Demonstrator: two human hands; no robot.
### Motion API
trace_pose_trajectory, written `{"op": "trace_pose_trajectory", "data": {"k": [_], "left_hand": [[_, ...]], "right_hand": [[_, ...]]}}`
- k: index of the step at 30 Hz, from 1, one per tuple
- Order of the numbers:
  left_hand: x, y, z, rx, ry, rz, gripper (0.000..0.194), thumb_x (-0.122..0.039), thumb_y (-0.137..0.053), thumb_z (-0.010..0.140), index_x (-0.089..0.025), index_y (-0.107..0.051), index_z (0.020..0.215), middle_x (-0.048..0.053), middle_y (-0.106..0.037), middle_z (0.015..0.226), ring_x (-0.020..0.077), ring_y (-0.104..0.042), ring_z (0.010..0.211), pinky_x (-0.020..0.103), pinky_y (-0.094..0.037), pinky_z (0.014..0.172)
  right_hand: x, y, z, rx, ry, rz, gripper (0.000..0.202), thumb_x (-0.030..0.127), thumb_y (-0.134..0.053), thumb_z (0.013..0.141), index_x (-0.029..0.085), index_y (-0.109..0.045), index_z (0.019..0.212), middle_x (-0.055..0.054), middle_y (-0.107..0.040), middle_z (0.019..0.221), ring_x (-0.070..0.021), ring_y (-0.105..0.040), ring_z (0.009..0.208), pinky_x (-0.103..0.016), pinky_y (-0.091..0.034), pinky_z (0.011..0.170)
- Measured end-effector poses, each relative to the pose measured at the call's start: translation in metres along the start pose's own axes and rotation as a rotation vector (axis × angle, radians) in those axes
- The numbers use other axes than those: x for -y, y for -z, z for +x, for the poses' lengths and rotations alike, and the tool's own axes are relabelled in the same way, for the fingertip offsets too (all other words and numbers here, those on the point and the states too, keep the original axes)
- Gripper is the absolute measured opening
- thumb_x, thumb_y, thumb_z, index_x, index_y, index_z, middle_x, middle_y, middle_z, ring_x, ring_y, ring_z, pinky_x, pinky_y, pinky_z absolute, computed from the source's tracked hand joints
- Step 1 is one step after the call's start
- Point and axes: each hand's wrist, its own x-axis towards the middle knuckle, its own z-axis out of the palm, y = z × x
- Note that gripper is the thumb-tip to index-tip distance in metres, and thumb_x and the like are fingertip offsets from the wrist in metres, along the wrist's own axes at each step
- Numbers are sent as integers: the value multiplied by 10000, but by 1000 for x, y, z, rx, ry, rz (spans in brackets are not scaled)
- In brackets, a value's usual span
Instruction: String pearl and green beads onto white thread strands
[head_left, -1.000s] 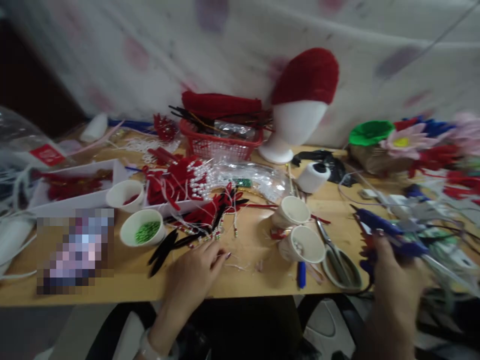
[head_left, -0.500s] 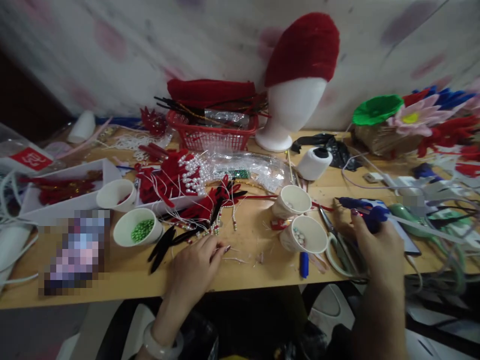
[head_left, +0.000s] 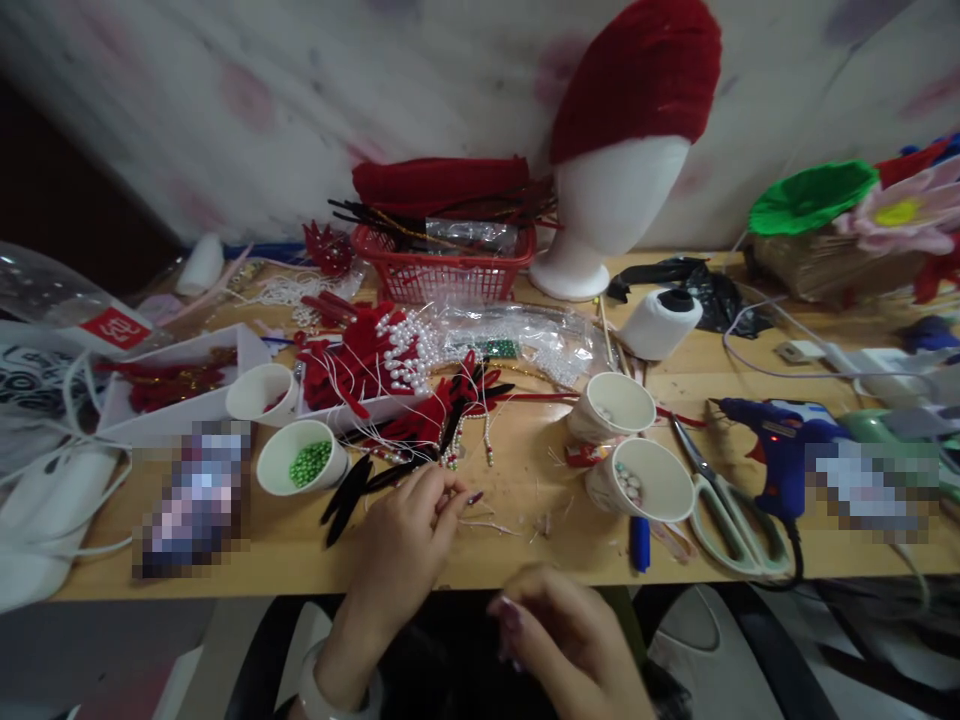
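Observation:
My left hand (head_left: 409, 535) rests at the table's front, thumb and forefinger pinched together. Whatever they hold is too small to make out; thin white threads (head_left: 487, 524) lie by the fingertips. My right hand (head_left: 559, 635) hangs in front of the table edge with curled fingers, blurred by motion. Over on the right lies a blue glue gun (head_left: 780, 455) with a small red light, away from both hands. Scissors with pale green handles (head_left: 724, 510) lie beside it. Red and black fuzzy pieces with bead strings (head_left: 461, 415) are just beyond my left hand.
Paper cups stand about: one with green beads (head_left: 300, 462), one with pale beads (head_left: 645, 480). Behind are a red basket (head_left: 450, 270), a white foam head (head_left: 615, 200) with a red cap, and a thread cone (head_left: 656, 325). A blurred-out phone-like object (head_left: 199, 500) lies left.
My right hand has let go of the glue gun and moved left to the table's front edge. My left hand keeps its pinch in much the same place. The view has shifted slightly.

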Motion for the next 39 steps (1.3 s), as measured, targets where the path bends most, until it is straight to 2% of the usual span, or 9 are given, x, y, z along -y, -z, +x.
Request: {"op": "trace_pose_trajectory", "data": {"k": [3, 6, 10, 14, 20, 29, 32, 36, 39], "left_hand": [[-8, 8, 4, -70, -100, 48, 122, -202, -592, 960, -212, -622, 842, -38, -664, 743, 127, -626, 638, 239, -420, 598], [-15, 15, 6, -125, -157, 53, 140, -195, -582, 976, -207, -622, 842, -35, -665, 750, 119, -643, 650, 227, -445, 607], [-19, 18, 1, -171, -252, 75, 187, -201, -565, 994, -209, -625, 817, -34, -660, 718, 109, -638, 614, 213, -459, 584], [-17, 18, -10, -232, -297, 65, 179, -179, -558, 999, -215, -615, 832, -37, -672, 707, 104, -657, 630, 195, -487, 611], [-12, 16, -22, -237, -256, -78, 149, -198, -586, 987, -232, -633, 850, -25, -678, 689, 119, -640, 593, 200, -497, 559], [-5, 13, -24, -259, -185, -201, 122, -167, -659, 916, -241, -672, 819, -31, -664, 687, 107, -557, 536, 195, -414, 457], [-8, 12, -24, -273, -158, -300, 132, -157, -667, 908, -240, -668, 806, -39, -658, 683, 103, -587, 576, 170, -464, 512], [-11, 11, -23, -258, -104, -402, 145, -210, -686, 910, -226, -679, 766, -30, -660, 664, 101, -599, 579, 162, -476, 528], [-11, 8, -22, -209, -15, -478, 170, -309, -716, 905, -210, -711, 766, -11, -665, 641, 102, -575, 535, 173, -447, 493]], "right_hand": [[-3, -32, 23, 121, -249, 401, 316, 524, -807, 832, 228, -780, 941, -9, -659, 739, -100, -531, 573, -211, -410, 515], [1, -43, 38, 178, -495, 798, 430, 492, -891, 748, 229, -790, 1072, -6, -655, 833, -61, -499, 583, -163, -402, 494], [13, -49, 52, 51, -633, 1044, 410, 389, -1010, 563, 206, -813, 874, 29, -637, 762, -21, -449, 551, -117, -387, 487], [21, -50, 62, -131, -480, 973, 451, 367, -1036, 484, 217, -829, 857, 48, -602, 687, -21, -404, 525, -127, -362, 473], [21, -40, 61, -167, -232, 641, 426, 524, -963, 600, 217, -858, 875, 22, -572, 627, -58, -422, 565, -177, -363, 542], [24, -35, 64, -161, 101, 456, 337, 478, -958, 617, 235, -737, 539, 34, -536, 593, -101, -419, 571, -237, -352, 544], [21, -32, 64, -136, 160, 426, 283, 453, -941, 669, 243, -763, 607, 35, -533, 612, -100, -444, 586, -227, -364, 554], [20, -25, 65, -56, 285, 268, 157, 421, -814, 862, 270, -829, 821, -3, -626, 735, -111, -522, 647, -235, -406, 593], [24, -23, 68, -26, 383, 199, 154, 398, -809, 873, 269, -805, 788, 9, -611, 699, -121, -535, 644, -244, -406, 587]]}}
